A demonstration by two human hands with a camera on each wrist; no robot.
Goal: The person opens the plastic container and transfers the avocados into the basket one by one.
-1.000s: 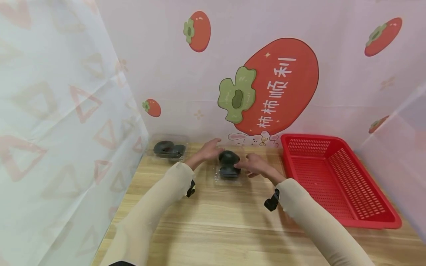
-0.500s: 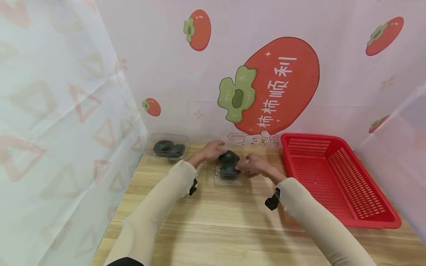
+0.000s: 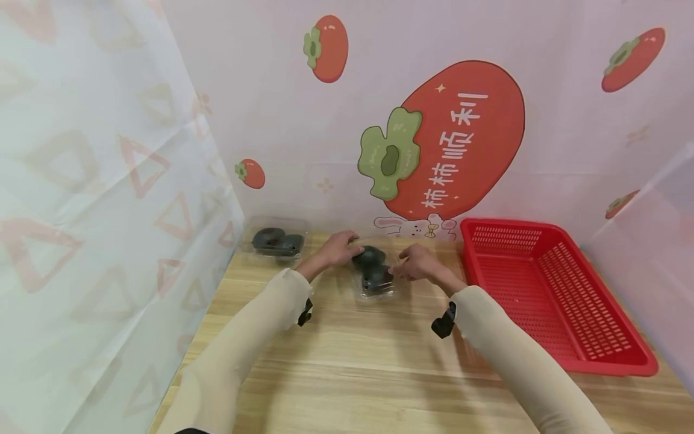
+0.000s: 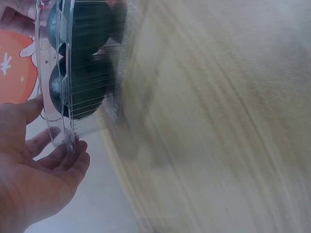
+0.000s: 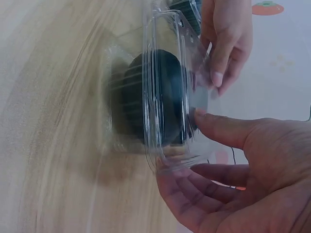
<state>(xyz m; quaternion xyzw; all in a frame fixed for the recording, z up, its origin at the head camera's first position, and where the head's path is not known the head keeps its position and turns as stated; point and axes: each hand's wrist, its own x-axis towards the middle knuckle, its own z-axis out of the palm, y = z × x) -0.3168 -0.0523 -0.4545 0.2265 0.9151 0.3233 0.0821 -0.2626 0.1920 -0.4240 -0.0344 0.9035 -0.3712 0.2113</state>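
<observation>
A clear plastic hinged box (image 3: 379, 295) stands on the table between my hands, with two dark green rounded things (image 4: 80, 90) inside. In the left wrist view, my left hand (image 4: 39, 170) curls its fingers around the box's corner at the rim. My right hand (image 5: 257, 165) grips the opposite end, thumb on the lid and fingers at the rim's edge. The lid lies over the base; whether it is latched, I cannot tell. A second clear box (image 3: 249, 253) with similar dark things sits at the back left, apart from both hands.
A red plastic basket (image 3: 558, 365) with perforated sides stands on the right of the wooden table (image 3: 347, 374). Printed fabric walls (image 3: 293, 108) close off the back and both sides.
My left hand has come down onto the box. The box has turned slightly between my hands, and its dark contents now lie more diagonally in view. The right hand has moved little.
</observation>
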